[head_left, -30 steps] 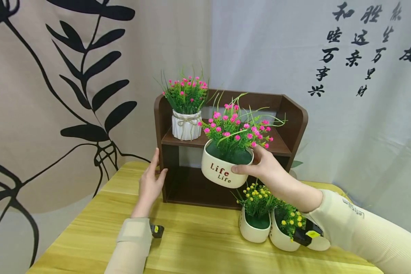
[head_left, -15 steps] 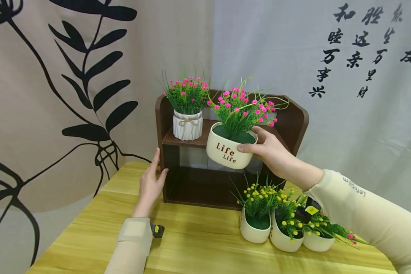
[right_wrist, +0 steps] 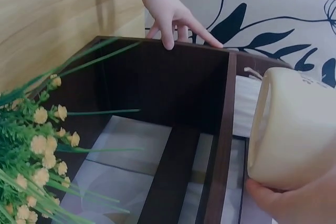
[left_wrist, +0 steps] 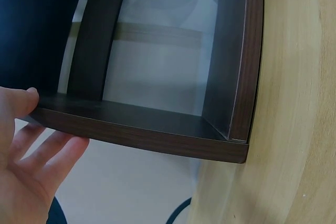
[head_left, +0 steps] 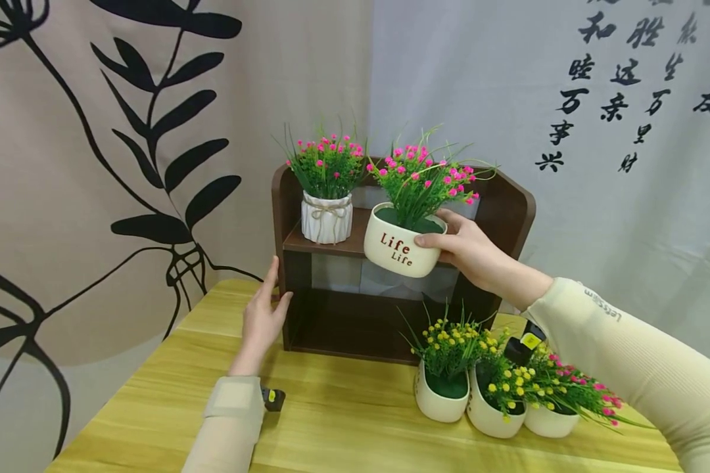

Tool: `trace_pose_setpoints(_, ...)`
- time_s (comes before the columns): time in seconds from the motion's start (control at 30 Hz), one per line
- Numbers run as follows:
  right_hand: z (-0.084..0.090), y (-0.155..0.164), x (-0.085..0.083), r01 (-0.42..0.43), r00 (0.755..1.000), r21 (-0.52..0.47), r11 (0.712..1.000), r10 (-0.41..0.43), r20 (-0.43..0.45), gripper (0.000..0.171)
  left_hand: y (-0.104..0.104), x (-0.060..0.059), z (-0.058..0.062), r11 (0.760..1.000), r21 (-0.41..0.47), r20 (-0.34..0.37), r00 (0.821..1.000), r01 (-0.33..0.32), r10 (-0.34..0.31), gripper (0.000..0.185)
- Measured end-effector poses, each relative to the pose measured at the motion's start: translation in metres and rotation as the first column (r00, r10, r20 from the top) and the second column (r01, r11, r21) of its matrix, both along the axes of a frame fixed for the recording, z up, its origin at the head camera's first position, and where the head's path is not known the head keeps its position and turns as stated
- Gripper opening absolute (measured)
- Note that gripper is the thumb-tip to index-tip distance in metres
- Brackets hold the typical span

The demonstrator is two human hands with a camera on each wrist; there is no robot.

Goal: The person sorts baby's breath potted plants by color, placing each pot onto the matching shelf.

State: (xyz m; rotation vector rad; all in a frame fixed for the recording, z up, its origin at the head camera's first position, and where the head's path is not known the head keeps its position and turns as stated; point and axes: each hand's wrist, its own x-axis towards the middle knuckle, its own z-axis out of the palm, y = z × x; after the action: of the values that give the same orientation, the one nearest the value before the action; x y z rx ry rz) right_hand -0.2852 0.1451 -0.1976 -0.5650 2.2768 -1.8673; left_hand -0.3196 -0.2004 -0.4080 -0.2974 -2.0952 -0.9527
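My right hand (head_left: 473, 253) holds a white oval flowerpot (head_left: 399, 253) marked "Life", thumb on its front and fingers behind the rim. Pink artificial flowers (head_left: 417, 174) fill the pot, which is slightly tilted and overlaps the upper shelf in the head view. In the right wrist view the held flowerpot (right_wrist: 294, 129) appears at the right. My left hand (head_left: 263, 322) holds the left side panel of a dark brown two-tier shelf (head_left: 355, 325). The left wrist view shows the thumb of the left hand (left_wrist: 37, 166) at the panel's front edge and the fingers along its outer side.
A white ribbed pot (head_left: 327, 220) with pink flowers and a twine bow stands on the upper tier's left. Several white pots, including one with yellow flowers (head_left: 444, 397), stand at the shelf's front right on the wooden table (head_left: 325, 420). A printed curtain (head_left: 307, 59) hangs behind.
My right hand has lifted the pink-flowered pot upward and slightly right, toward the upper tier's height. The left hand has stayed on the shelf's side panel.
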Motion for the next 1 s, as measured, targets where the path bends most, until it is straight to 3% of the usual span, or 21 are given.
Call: trace_pose_setpoints(1.0,-0.015,-0.002,-0.040,0.050,0.998,-0.027,0.998,-0.049,0.031,0.085,0.000,-0.001,0.000,1.000,0.008,0.028,1.000,0.002,-0.002,0.081)
